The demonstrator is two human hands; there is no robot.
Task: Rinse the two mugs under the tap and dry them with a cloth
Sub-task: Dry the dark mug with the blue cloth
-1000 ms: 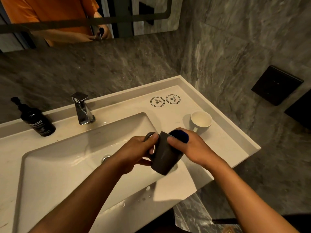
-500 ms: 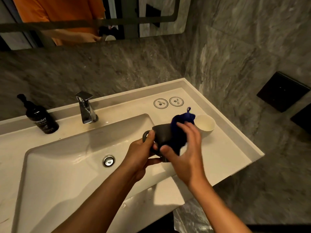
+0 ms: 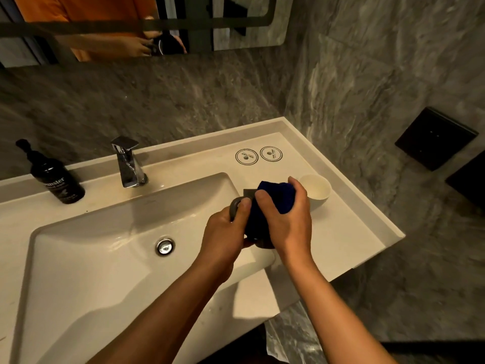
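Note:
My left hand [image 3: 225, 229] grips the dark grey mug [image 3: 237, 203] by its handle, above the right edge of the sink basin [image 3: 86, 258]. My right hand [image 3: 287, 219] holds a dark blue cloth [image 3: 275, 198] wrapped over the mug's body, so most of the mug is hidden. A white mug [image 3: 316, 190] stands upright on the counter [image 3: 346, 232] just right of my hands. The chrome tap [image 3: 127, 164] stands behind the basin, with no water seen running.
A black pump bottle [image 3: 53, 177] stands at the back left of the counter. Two round printed marks [image 3: 258, 155] lie near the back right corner. Grey stone walls close in behind and on the right, with dark wall panels [image 3: 435, 137]. A mirror [image 3: 105, 24] hangs above.
My right hand has wrapped the blue cloth fully around the dark mug; a second ago the cloth was only at the mug's rim. The mug has risen slightly toward the white mug.

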